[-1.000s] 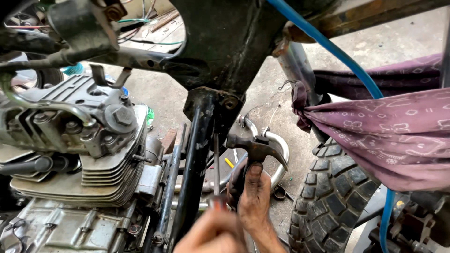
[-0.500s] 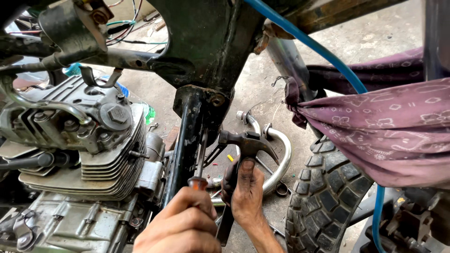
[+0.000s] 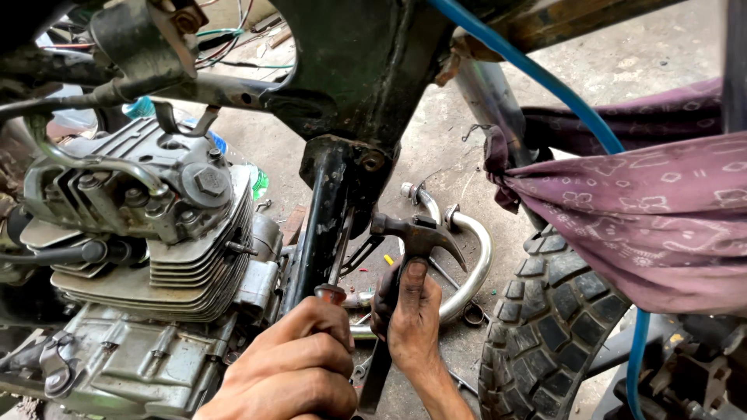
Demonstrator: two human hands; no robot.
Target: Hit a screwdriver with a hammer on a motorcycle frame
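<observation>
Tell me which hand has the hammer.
The right hand: it grips the claw hammer just below its head. The left hand holds a red-tipped tool instead.

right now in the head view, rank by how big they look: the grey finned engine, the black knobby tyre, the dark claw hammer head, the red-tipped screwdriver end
1. Grey finned engine
2. Black knobby tyre, partly cut off by the frame, so its true extent is unsure
3. Dark claw hammer head
4. Red-tipped screwdriver end

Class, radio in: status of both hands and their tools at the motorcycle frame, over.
Left hand fisted on screwdriver. Right hand grips claw hammer. Frame downtube close ahead; front tyre alongside.
</observation>
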